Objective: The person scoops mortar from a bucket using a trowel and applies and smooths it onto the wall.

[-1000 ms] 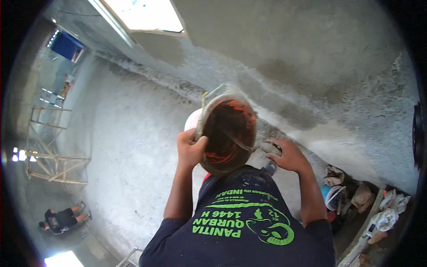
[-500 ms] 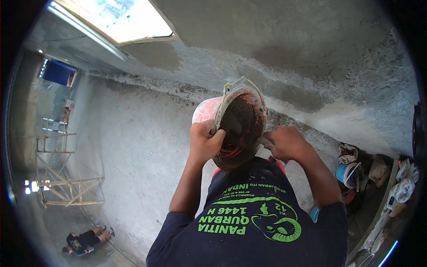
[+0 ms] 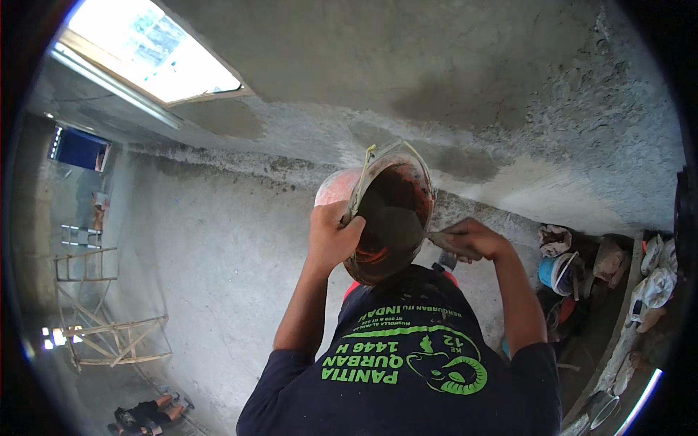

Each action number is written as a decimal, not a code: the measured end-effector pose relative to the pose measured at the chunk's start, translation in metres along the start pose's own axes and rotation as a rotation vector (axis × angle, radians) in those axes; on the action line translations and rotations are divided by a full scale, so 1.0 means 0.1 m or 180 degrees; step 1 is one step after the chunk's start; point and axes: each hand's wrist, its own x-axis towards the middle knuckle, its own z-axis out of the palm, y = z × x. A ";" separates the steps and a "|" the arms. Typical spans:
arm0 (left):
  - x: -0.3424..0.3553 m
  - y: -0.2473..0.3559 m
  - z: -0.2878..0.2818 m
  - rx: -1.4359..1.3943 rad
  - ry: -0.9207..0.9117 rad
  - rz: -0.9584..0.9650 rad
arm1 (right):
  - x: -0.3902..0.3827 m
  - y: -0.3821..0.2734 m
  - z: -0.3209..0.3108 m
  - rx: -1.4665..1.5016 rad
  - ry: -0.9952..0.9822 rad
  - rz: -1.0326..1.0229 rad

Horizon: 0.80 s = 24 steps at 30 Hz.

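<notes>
My left hand grips the rim of a red-and-white bucket, which is tipped with its mouth toward me and dark, muddy mortar inside. A thin handle stands up over the bucket's top. My right hand is closed on the handle of a trowel, whose mortar-coated blade lies inside the bucket's mouth. Below the bucket is my dark T-shirt with green print, and part of my foot shows behind my right wrist.
A plastered wall with a window runs above. Bamboo scaffolding stands left on the concrete floor; another person is low at bottom left. Buckets, sacks and a plank lie at the right.
The bucket has shifted right since a second ago, and the trowel blade shows broader inside it. My right hand moved up, then slightly down and outward. The view has turned a little.
</notes>
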 end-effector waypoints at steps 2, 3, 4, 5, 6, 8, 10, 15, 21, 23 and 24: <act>0.01 0.04 0.12 -0.0133 0.0059 -0.0020 | -0.12 0.38 -0.07 0.1580 0.0169 0.0149; 0.04 0.09 0.17 -0.0157 0.0075 0.0004 | -0.17 0.51 -0.12 0.1892 0.0081 0.0076; 0.05 0.14 0.24 -0.0278 0.0097 -0.0052 | -0.22 0.64 -0.16 0.1863 0.0108 0.0068; 0.06 0.18 0.30 -0.0389 0.0128 -0.0111 | -0.26 0.77 -0.19 0.2165 0.0025 0.0003; 0.05 0.22 0.36 -0.0417 0.0135 -0.0089 | -0.34 0.84 -0.22 0.2471 -0.0046 -0.0058; 0.07 0.27 0.49 -0.0438 0.0200 -0.0215 | -0.48 0.91 -0.25 0.2259 0.0231 0.0092; 0.10 0.27 0.60 -0.0563 0.0182 -0.0141 | -0.61 0.97 -0.31 0.2791 0.0042 -0.0081; 0.09 0.13 0.75 -0.0706 0.0138 -0.0702 | -0.90 1.04 -0.53 0.3025 0.0047 -0.0891; 0.09 0.16 0.80 -0.1028 0.0437 -0.0981 | -1.10 0.83 -0.76 0.1837 0.2106 -0.1818; 0.11 0.30 0.84 -0.1029 0.0601 -0.1069 | -1.04 0.74 -0.98 0.0258 0.3151 -0.1973; 0.12 0.30 0.86 -0.1037 0.0606 -0.1068 | -1.01 0.70 -1.08 -0.1408 0.4043 -0.2037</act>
